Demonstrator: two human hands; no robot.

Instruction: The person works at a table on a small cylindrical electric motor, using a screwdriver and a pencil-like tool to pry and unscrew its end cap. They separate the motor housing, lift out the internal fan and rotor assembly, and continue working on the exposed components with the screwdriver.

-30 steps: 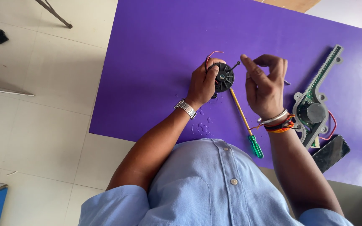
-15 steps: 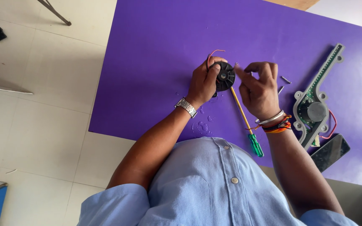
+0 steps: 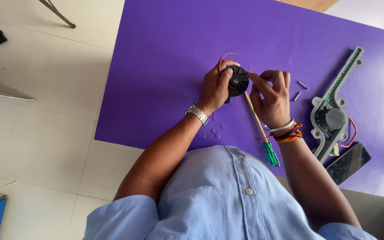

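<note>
Now my left hand [image 3: 215, 87] grips black round motor [image 3: 237, 81] mid-table; right hand [image 3: 270, 95], wrist bent, fingertips pinching at its rim.

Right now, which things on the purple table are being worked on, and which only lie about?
In hand:
left hand
right hand
black round motor
red wire

Lying about:
screwdriver
two screws
grey circuit housing
phone

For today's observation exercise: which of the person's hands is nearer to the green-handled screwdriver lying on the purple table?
Right. The right hand hovers directly over the screwdriver, its wrist just above the green handle. The left hand grips the black round motor, off to the shaft's side.
</note>
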